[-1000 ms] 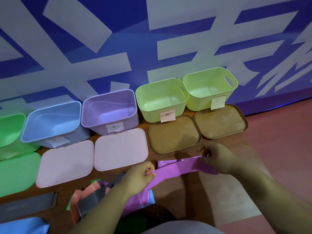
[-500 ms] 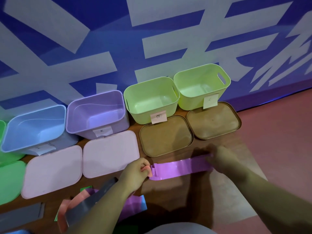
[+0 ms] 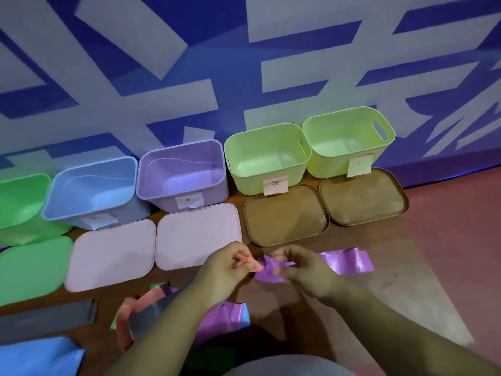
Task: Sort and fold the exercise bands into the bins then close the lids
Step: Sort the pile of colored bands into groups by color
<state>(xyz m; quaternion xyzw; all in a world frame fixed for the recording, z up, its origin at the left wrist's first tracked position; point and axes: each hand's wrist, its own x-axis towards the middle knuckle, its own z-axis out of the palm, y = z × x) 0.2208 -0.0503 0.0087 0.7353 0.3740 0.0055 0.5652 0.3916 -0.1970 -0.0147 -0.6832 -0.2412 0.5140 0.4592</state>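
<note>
A purple exercise band (image 3: 344,262) lies flat on the wooden floor in front of the bins. My left hand (image 3: 225,270) pinches its left end, where a pink edge shows. My right hand (image 3: 303,270) pinches the band just to the right of that, with the rest of the band trailing to the right. Along the wall stand open bins: green (image 3: 16,210), blue (image 3: 89,191), purple (image 3: 181,175) and two yellow-green ones (image 3: 267,158) (image 3: 349,142). Their lids lie in front: green (image 3: 29,270), two pale pink (image 3: 111,259) (image 3: 198,234), two brown (image 3: 284,215) (image 3: 363,196).
A heap of loose bands (image 3: 151,313) in pink, grey, purple and green lies under my left forearm. A grey band (image 3: 46,318) and a blue band (image 3: 38,356) lie at the lower left. Reddish floor (image 3: 447,240) extends to the right.
My right hand has travelled left along the purple band, from its right end to close beside my left hand. The band's right part now lies free on the floor.
</note>
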